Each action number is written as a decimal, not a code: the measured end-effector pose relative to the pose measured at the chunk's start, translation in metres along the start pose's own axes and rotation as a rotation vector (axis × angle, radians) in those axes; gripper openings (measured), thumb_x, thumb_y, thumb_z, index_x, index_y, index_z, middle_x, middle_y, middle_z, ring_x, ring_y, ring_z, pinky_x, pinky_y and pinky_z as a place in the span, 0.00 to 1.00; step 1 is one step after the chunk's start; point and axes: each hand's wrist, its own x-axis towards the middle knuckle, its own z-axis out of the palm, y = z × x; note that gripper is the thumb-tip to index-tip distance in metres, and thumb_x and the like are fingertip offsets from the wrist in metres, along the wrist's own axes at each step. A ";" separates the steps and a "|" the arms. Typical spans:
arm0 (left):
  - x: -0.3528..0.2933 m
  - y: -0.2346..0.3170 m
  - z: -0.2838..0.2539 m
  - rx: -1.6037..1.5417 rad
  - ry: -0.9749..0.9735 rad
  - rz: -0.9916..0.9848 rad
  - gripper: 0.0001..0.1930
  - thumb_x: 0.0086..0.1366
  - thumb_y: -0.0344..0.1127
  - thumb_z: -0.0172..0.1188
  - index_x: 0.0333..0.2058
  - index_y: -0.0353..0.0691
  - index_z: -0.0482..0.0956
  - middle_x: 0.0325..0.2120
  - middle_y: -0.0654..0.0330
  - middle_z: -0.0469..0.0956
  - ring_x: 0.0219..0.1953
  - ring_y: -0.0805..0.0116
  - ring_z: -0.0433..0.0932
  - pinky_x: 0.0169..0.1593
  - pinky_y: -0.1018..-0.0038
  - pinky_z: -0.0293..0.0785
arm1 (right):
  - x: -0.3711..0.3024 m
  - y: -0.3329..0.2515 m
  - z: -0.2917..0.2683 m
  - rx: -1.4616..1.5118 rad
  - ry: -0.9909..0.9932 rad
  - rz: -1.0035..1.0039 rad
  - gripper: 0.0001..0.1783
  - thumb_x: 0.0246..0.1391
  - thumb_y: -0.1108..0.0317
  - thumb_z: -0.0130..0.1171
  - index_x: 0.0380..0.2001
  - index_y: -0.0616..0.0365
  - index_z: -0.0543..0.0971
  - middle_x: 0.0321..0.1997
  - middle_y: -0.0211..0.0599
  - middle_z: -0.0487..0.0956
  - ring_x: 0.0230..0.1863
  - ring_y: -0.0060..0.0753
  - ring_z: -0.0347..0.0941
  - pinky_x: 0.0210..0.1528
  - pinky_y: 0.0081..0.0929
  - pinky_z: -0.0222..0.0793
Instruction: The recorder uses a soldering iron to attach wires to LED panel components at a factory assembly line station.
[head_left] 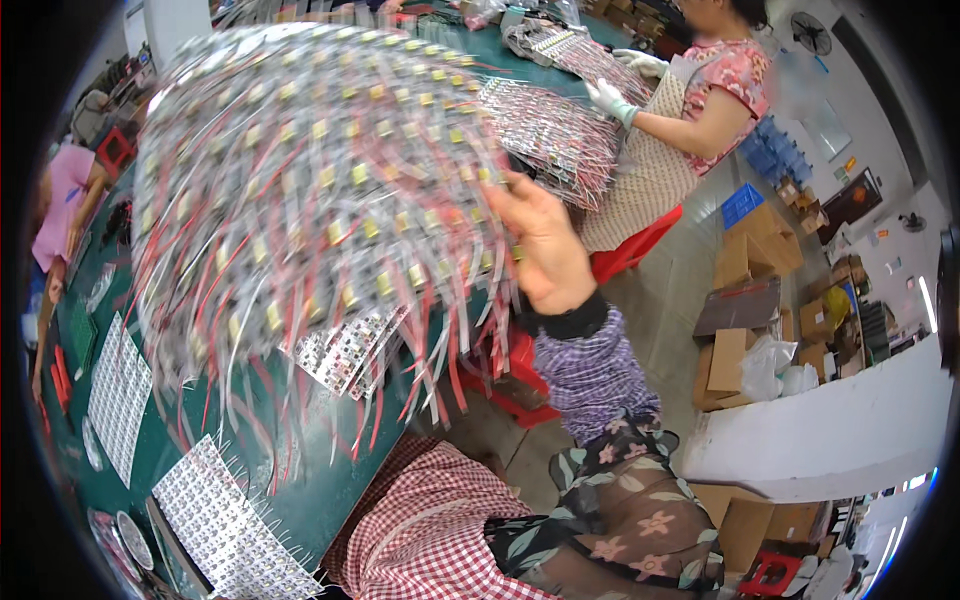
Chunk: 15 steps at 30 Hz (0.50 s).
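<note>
My right hand pinches the right edge of a large panel of small circuit boards, its fingers partly behind it. The panel is raised and tilted above the table and blurred by motion. Yellow parts dot it in rows, and many red and white wires hang from it. My left hand does not show; the panel covers much of the left side. Beneath the panel lie small white board sheets. Two more white board sheets, one farther off and one nearer, rest on the green table.
Across the table corner, a gloved co-worker handles a wired panel beside another wired panel. Another person in pink is at the far left. Red stools stand by the table; cardboard boxes line the right. A round dish sits lower left.
</note>
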 end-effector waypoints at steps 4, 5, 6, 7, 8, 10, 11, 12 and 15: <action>0.006 -0.009 0.008 0.047 0.053 0.001 0.13 0.75 0.41 0.51 0.51 0.39 0.69 0.24 0.67 0.65 0.20 0.76 0.63 0.26 0.76 0.61 | 0.005 0.035 0.021 0.094 -0.051 0.069 0.18 0.60 0.73 0.67 0.52 0.64 0.76 0.45 0.33 0.83 0.45 0.23 0.79 0.51 0.27 0.75; 0.007 -0.011 0.008 0.060 0.065 0.007 0.13 0.75 0.41 0.51 0.51 0.39 0.69 0.24 0.67 0.65 0.20 0.76 0.64 0.26 0.76 0.61 | 0.005 0.038 0.025 0.104 -0.073 0.080 0.18 0.60 0.73 0.67 0.52 0.64 0.76 0.46 0.34 0.83 0.46 0.24 0.79 0.52 0.27 0.75; 0.007 -0.010 0.007 0.072 0.073 0.017 0.13 0.75 0.41 0.51 0.51 0.39 0.69 0.24 0.67 0.65 0.20 0.76 0.64 0.26 0.76 0.62 | 0.006 0.040 0.029 0.114 -0.096 0.091 0.18 0.60 0.74 0.67 0.52 0.64 0.76 0.46 0.34 0.83 0.46 0.24 0.79 0.52 0.28 0.75; 0.007 -0.010 0.008 0.086 0.081 0.025 0.13 0.76 0.41 0.50 0.51 0.39 0.69 0.24 0.67 0.65 0.20 0.76 0.64 0.26 0.76 0.62 | 0.009 0.043 0.032 0.137 -0.101 0.104 0.18 0.60 0.73 0.66 0.52 0.64 0.77 0.47 0.35 0.83 0.47 0.25 0.79 0.52 0.28 0.75; 0.006 -0.010 0.008 0.092 0.089 0.027 0.13 0.76 0.41 0.50 0.51 0.39 0.69 0.24 0.67 0.65 0.21 0.76 0.64 0.27 0.76 0.62 | 0.010 0.041 0.032 0.133 -0.087 0.097 0.17 0.60 0.73 0.66 0.51 0.64 0.77 0.46 0.35 0.83 0.46 0.25 0.79 0.52 0.28 0.76; 0.005 -0.010 0.007 0.101 0.104 0.037 0.13 0.76 0.41 0.50 0.51 0.39 0.69 0.24 0.67 0.65 0.21 0.76 0.64 0.27 0.75 0.62 | 0.013 0.029 0.032 0.118 -0.061 0.083 0.16 0.60 0.73 0.67 0.50 0.64 0.77 0.46 0.34 0.83 0.46 0.25 0.79 0.51 0.28 0.76; 0.004 -0.009 0.008 0.108 0.113 0.043 0.13 0.76 0.41 0.50 0.51 0.39 0.69 0.24 0.67 0.65 0.21 0.76 0.64 0.27 0.75 0.62 | 0.018 0.020 0.028 0.129 -0.052 0.065 0.15 0.60 0.73 0.66 0.49 0.64 0.78 0.45 0.34 0.83 0.45 0.24 0.79 0.48 0.29 0.77; 0.002 -0.007 0.008 0.115 0.121 0.052 0.13 0.76 0.40 0.50 0.51 0.39 0.69 0.24 0.67 0.65 0.21 0.75 0.64 0.27 0.75 0.63 | 0.026 0.013 0.024 0.112 -0.024 -0.001 0.13 0.63 0.71 0.64 0.48 0.63 0.78 0.44 0.33 0.83 0.43 0.23 0.80 0.44 0.27 0.78; -0.005 0.003 0.005 0.224 0.137 0.126 0.13 0.76 0.40 0.50 0.51 0.39 0.69 0.24 0.67 0.64 0.21 0.75 0.64 0.28 0.74 0.63 | 0.059 -0.007 -0.009 -0.140 -0.098 -0.185 0.14 0.69 0.69 0.56 0.52 0.65 0.77 0.49 0.38 0.82 0.48 0.28 0.80 0.49 0.28 0.78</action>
